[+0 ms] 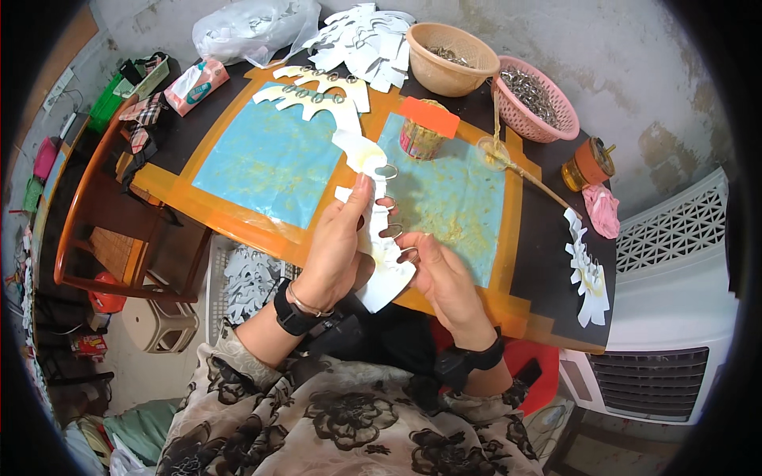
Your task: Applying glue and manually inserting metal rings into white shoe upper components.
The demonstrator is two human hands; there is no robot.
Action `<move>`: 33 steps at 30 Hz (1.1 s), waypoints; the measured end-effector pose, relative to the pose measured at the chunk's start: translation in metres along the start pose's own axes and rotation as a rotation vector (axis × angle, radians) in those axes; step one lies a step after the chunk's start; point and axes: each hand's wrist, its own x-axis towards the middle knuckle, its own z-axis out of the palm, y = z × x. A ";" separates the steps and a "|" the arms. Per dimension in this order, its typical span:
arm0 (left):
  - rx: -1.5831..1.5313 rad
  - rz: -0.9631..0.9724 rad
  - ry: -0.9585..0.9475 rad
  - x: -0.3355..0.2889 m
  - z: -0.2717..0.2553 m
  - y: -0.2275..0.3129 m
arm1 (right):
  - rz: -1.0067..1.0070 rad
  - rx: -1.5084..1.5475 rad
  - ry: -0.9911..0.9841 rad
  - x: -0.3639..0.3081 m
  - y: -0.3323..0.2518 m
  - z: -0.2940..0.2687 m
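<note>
In front of my chest, my left hand (332, 246) grips a white scalloped cut-out piece (386, 278), thumb on top and fingers beneath. Yellowish glue is smeared along the piece, and several metal rings (390, 231) sit along its notched right edge. The fingers of my right hand (451, 287) are pinched on a ring at the lower part of that edge, partly hidden by the fingertips. Just beyond, similar white pieces with rings (317, 97) lie on the table, the nearest one meeting or overlapping the held piece in view.
Blue sheets (266, 170) edged with orange tape cover the table. On it stand a glue-smeared tub (421, 141), a stick (541, 189), a tan basket (432, 71) and pink basket (570, 119) of metal parts, and stacked white pieces (361, 40). Another ringed piece (588, 282) lies right.
</note>
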 end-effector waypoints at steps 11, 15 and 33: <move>0.049 -0.001 -0.027 -0.008 -0.003 -0.005 | -0.089 -0.357 0.084 0.010 -0.011 0.024; -0.029 -0.071 -0.048 -0.011 -0.006 -0.002 | -0.047 -0.352 0.101 0.007 -0.017 0.029; -0.288 -0.076 -0.043 -0.005 -0.003 0.002 | -0.185 -0.249 0.016 -0.003 -0.019 0.001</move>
